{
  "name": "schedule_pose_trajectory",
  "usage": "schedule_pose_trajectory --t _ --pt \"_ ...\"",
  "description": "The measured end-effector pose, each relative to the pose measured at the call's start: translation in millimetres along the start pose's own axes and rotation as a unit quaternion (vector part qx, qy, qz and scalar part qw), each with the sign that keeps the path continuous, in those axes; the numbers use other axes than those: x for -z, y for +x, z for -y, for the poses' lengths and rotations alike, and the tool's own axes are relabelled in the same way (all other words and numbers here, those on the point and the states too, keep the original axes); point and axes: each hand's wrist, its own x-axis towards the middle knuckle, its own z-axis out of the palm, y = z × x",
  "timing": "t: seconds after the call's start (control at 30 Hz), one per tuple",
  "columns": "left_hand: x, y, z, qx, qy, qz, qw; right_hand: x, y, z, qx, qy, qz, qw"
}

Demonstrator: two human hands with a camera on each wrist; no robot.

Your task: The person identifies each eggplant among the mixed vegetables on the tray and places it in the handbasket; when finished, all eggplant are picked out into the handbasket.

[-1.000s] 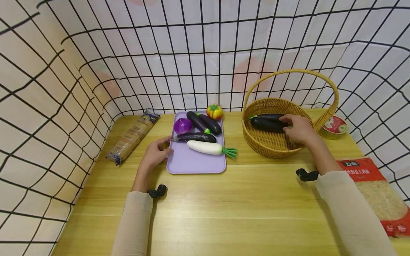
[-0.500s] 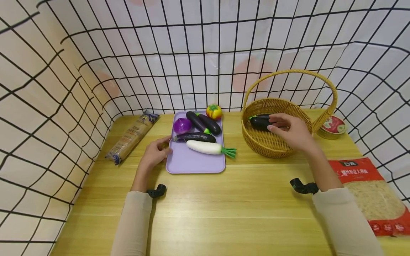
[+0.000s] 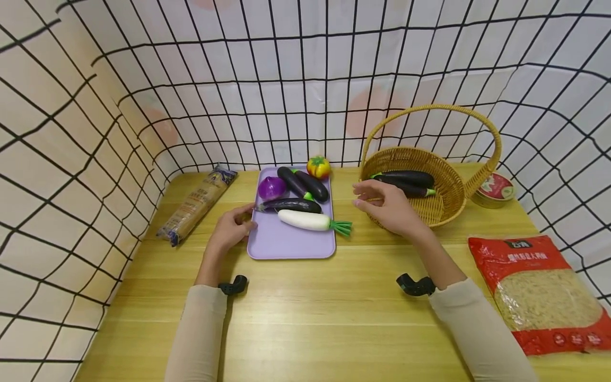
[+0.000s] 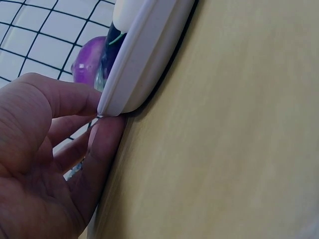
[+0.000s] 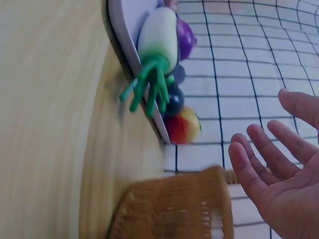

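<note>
My left hand holds the left edge of a lilac tray, with the index finger and thumb at the rim. On the tray lie a white radish with green leaves, a purple onion-like vegetable and several eggplants, one eggplant just behind the radish. My right hand hovers with nothing in it over the left front of a wicker basket, its fingers spread in the right wrist view. Inside the basket are two dark eggplants, the front one partly hidden by the hand.
A red and yellow pumpkin-like vegetable sits at the tray's back right corner. A pasta packet lies at left. Right of the basket stands a round tin, with a red food bag nearer. The basket's tall handle arches up.
My right hand has let go of an eggplant in the basket and moved left, toward the tray. The eggplants stay in the basket. My left hand and the tray have barely moved.
</note>
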Motion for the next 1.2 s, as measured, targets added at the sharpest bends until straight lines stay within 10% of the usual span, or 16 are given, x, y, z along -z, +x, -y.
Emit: schedule_pose_trajectory --t 0.4,1.2 --pt "-0.8 1.3 1.9 0.005 -0.007 0.001 1.0 -43 29.0 -2 -0.032 0.024 0.061 0.9973" --pt "-0.9 2.8 3.1 0.009 -0.012 0.001 0.9999 -86 51.7 -3 -0.029 -0.009 0.057 0.9979"
